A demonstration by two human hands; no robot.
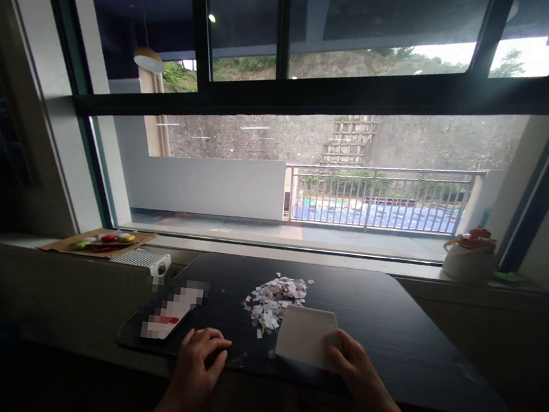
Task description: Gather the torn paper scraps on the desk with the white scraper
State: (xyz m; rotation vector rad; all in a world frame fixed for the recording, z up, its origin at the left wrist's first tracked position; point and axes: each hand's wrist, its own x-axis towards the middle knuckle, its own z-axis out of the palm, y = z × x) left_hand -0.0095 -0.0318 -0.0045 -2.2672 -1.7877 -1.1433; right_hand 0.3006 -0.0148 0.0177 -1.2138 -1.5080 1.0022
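Observation:
A heap of small white paper scraps (276, 299) lies on the dark table (366, 315). My right hand (353, 364) grips the right side of a pale, flat card (306, 335). The card covers the lower right part of the heap. Whether it touches the table, I cannot tell. At the table's near edge rests my left hand (200, 359), its fingers loosely bent with the thumb apart and nothing visible in it. Left of that hand is a long, pale, flat item (176, 310) with a red patch, blurred by pixels.
Beyond the table runs a window sill (298, 256). A white jug with a red lid (470, 255) stands on its right end. To the left, a brown board (139, 241) carries several colourful items, beside a white ribbed appliance (147, 259).

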